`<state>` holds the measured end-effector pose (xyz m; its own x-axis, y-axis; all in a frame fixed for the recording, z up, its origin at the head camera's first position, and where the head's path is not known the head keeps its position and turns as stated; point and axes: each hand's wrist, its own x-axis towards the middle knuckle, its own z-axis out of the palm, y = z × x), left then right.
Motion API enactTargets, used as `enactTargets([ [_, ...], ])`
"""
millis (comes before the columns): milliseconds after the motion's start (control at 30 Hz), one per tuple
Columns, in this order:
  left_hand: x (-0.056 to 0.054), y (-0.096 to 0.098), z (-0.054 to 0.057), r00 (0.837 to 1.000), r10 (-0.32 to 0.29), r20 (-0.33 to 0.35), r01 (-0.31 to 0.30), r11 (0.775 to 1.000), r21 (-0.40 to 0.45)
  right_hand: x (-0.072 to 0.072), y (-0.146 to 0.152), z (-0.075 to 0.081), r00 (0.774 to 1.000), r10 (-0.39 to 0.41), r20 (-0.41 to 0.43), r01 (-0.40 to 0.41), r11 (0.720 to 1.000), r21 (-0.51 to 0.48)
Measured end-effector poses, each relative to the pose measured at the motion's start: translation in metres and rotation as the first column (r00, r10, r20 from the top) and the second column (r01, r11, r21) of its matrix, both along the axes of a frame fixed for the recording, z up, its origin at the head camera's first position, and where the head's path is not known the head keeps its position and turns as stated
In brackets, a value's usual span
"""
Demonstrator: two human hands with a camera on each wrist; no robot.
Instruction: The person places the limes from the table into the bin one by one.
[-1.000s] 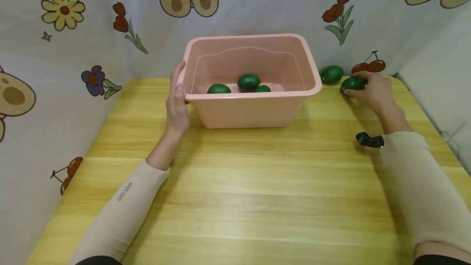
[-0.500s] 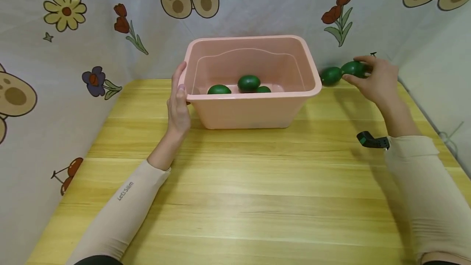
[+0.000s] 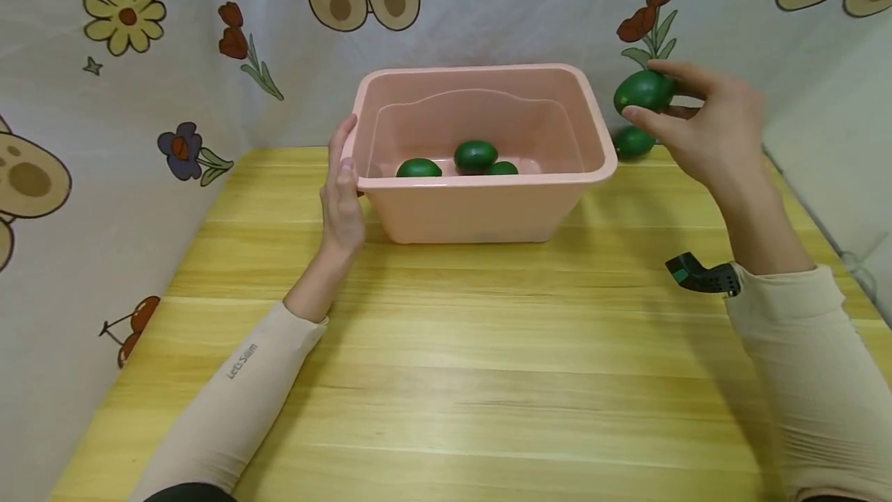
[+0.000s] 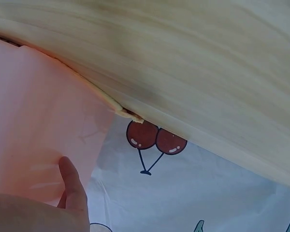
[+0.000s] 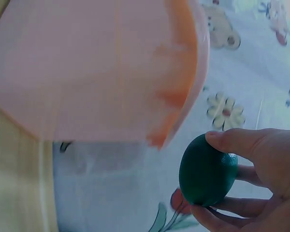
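My right hand [image 3: 728,126] pinches a dark green lime [image 3: 644,91] between thumb and fingertips, raised above the table at the right of a pink plastic tub [image 3: 474,211]. In the right wrist view this lime [image 5: 208,170] shows beside the tub's outer wall [image 5: 96,96]. Another lime [image 3: 632,143] lies behind and below the held one, close to the tub's right side. Several limes lie inside the tub, one of them a lime [image 3: 476,156] near its middle. My left hand [image 3: 341,211] rests against the tub's left side, its fingers straight along the outer wall.
The tub stands at the back of the wooden table [image 3: 474,362]. Behind it hangs a white cloth [image 3: 474,37] printed with flowers and paws. A pale wall [image 3: 829,115] borders the right side. A black device [image 3: 700,273] sits at my right wrist.
My right hand has lifted the lime off the table at the right and carried it up and left, over the other lime. The left hand and the tub stay in place.
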<state>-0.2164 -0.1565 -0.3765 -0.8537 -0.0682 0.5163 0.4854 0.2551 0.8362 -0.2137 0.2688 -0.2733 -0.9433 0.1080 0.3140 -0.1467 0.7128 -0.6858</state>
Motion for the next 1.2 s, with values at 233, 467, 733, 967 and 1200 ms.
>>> enactTargets([
  [233, 0.001, 0.000, 0.001, 1.000, 0.008, 0.001, -0.008, 1.000, -0.006, 0.014, -0.041, 0.013, 0.986, 0.143, -0.087, -0.141, 0.989, 0.038],
  [467, 0.001, 0.000, 0.002, 1.000, 0.017, -0.001, -0.017, 1.000, 0.000, 0.021, -0.064, 0.007, 0.954, 0.247, -0.172, -0.213, 0.958, 0.193],
  [733, 0.000, 0.000, -0.001, 1.000, 0.026, -0.002, -0.026, 1.000, -0.012, 0.023, -0.071, 0.003, 0.944, 0.293, -0.150, -0.252, 0.937, 0.243],
  [967, 0.003, 0.003, 0.001, 0.999, 0.039, 0.012, -0.039, 0.999, -0.003, 0.024, -0.072, 0.001, 0.940, 0.327, -0.097, -0.291, 0.917, 0.272],
  [1200, 0.016, 0.009, 0.017, 0.999, 0.030, 0.016, -0.030, 1.000, 0.001, 0.021, -0.063, 0.001, 0.959, 0.233, -0.160, -0.193, 0.954, 0.229],
])
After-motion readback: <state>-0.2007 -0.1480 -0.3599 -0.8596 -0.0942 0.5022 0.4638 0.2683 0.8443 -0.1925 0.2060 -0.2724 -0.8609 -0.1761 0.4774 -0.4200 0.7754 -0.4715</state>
